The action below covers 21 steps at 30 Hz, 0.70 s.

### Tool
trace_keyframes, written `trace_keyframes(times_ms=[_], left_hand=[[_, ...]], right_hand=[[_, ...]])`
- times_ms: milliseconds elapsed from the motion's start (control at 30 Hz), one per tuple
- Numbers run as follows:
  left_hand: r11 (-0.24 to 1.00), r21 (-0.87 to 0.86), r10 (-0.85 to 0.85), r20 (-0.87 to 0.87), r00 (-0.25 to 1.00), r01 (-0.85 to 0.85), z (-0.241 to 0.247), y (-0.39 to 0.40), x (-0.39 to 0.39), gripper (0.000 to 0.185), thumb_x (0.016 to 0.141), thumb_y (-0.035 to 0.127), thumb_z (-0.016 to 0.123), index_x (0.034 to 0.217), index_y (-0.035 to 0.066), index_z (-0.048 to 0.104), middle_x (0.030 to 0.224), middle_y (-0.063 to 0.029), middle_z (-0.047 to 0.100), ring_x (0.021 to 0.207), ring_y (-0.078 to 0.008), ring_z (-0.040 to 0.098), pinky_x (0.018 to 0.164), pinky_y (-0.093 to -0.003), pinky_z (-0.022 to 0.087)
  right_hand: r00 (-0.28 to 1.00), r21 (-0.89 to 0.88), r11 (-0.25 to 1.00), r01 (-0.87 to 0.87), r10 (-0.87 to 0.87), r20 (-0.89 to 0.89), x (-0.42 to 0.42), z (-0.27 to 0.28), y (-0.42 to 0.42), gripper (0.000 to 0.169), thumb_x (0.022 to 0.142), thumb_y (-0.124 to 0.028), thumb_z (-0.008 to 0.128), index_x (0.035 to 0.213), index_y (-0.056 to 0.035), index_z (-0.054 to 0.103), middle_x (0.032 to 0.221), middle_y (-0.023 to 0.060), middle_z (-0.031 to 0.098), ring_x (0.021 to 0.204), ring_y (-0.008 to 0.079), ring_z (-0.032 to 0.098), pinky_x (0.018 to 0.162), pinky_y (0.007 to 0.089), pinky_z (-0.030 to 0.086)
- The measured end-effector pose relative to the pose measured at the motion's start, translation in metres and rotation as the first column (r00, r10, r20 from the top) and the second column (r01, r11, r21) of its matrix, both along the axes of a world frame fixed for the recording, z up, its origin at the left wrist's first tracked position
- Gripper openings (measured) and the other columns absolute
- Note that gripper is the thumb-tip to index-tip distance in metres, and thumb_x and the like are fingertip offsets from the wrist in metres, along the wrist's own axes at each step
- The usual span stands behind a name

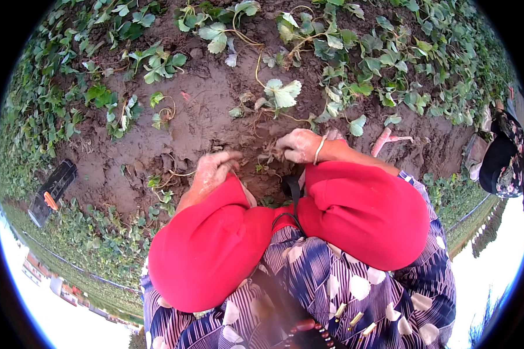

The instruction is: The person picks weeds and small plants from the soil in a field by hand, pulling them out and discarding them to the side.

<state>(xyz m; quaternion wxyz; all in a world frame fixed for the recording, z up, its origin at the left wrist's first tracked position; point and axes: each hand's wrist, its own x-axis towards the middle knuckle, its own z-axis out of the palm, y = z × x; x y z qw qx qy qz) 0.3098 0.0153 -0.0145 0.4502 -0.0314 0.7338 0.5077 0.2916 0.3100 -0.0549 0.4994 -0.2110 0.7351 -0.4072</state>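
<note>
My left hand (214, 172), smeared with mud, reaches over the wet soil (187, 131), and its fingertips are blurred. I cannot make out whether it holds anything. To its right, my right hand (300, 146) has its fingers curled around withered plant stems (268, 153) just above the ground. A pale band (319, 149) circles that wrist. Both hands work low between my red-clad knees (362, 209). Just beyond them lies a strawberry-like runner (288, 115) with exposed roots. A small plant (157, 181) with a thin stem stands left of my left hand.
A small hand tool (382, 141) with a pinkish handle and thin metal end lies on the soil at right. At far left rests a black plastic container (54, 187) with an orange object (50, 200). Leafy plants (401, 65) surround the soil. Another person (502, 152) is at the right edge.
</note>
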Motion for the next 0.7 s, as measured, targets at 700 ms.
trace_keyframes(times_ms=[700], left_hand=[[0.913, -0.334, -0.408, -0.720, 0.561, 0.235, -0.040, 0.030, -0.054, 0.011, 0.078, 0.010, 0.063, 0.088, 0.008, 0.063, 0.084, -0.0065, 0.056, 0.082, -0.0249, 0.060, 0.069, -0.0346, 0.050]], right_hand=[[0.994, 0.065, 0.998, 0.023, -0.016, -0.106, 0.008, 0.006, 0.000, 0.025, 0.081, -0.025, 0.060, 0.101, -0.0117, 0.068, 0.088, 0.0181, 0.066, 0.087, 0.0379, 0.062, 0.074, 0.0469, 0.048]])
